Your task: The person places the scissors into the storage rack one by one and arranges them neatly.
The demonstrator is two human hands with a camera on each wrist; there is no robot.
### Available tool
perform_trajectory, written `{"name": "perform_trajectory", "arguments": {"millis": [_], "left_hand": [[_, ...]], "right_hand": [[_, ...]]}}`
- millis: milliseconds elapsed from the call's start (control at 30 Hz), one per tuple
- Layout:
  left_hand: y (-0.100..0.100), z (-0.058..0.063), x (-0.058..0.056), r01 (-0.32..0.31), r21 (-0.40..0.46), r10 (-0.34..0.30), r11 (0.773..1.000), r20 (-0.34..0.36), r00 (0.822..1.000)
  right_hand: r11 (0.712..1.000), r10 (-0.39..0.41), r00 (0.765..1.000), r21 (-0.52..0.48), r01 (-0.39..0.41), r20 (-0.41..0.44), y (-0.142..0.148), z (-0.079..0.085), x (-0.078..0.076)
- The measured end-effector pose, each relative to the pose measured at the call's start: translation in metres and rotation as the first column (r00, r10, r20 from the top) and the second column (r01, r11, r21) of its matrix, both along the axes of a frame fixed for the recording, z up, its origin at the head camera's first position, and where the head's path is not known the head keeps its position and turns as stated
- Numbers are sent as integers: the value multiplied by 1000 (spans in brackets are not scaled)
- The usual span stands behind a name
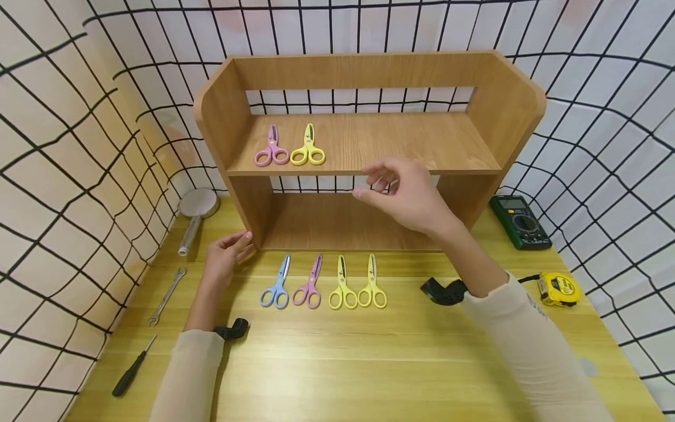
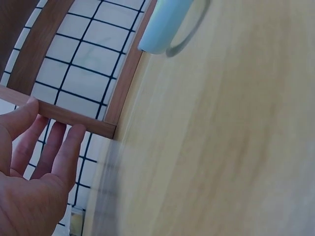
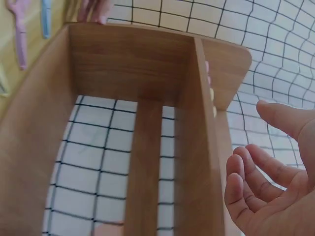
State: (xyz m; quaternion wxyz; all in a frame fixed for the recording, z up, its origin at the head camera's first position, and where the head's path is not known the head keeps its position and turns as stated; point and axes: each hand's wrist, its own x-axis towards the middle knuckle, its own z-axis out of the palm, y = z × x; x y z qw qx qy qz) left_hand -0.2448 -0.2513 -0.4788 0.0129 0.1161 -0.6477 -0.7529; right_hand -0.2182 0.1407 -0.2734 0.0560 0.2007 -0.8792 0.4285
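Observation:
A two-tier wooden shelf [image 1: 364,173] stands at the back of the table. My left hand [image 1: 225,252] pinches the lower front edge of its left side panel, thumb inside and fingertips outside in the left wrist view. My right hand [image 1: 403,193] hovers in front of the upper board, fingers loosely bent and nothing between them. On that board lie pink scissors [image 1: 272,143] and yellow scissors [image 1: 308,145], blades pointing back. Before the shelf, blue scissors [image 1: 276,290], pink scissors [image 1: 308,290] and two yellow pairs, one left [image 1: 342,290] and one right [image 1: 372,290], lie in a row.
Along the left are a round-headed, long-handled tool [image 1: 198,205], a wrench [image 1: 167,297] and a screwdriver [image 1: 132,369]. A green multimeter [image 1: 521,223] and a yellow tape measure [image 1: 559,288] lie right. Grid-patterned cloth [image 1: 596,117] surrounds the table [image 1: 337,363].

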Motion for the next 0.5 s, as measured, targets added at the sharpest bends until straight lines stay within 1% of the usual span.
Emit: {"name": "perform_trajectory", "arguments": {"millis": [100, 200, 400, 500], "left_hand": [[-1, -1, 3, 4, 3, -4, 1000, 17, 1000], [-1, -1, 5, 5, 0, -5, 1000, 34, 999], [0, 1, 3, 2, -46, 1, 999, 63, 998], [0, 3, 2, -1, -44, 3, 999, 58, 998]], "right_hand": [[1000, -18, 999, 2, 18, 32, 18, -23, 16], [1000, -26, 996, 18, 25, 83, 33, -50, 29], [1000, -26, 986, 13, 24, 162, 50, -112, 47], [999, -24, 981, 28, 19, 194, 53, -141, 53]]}}
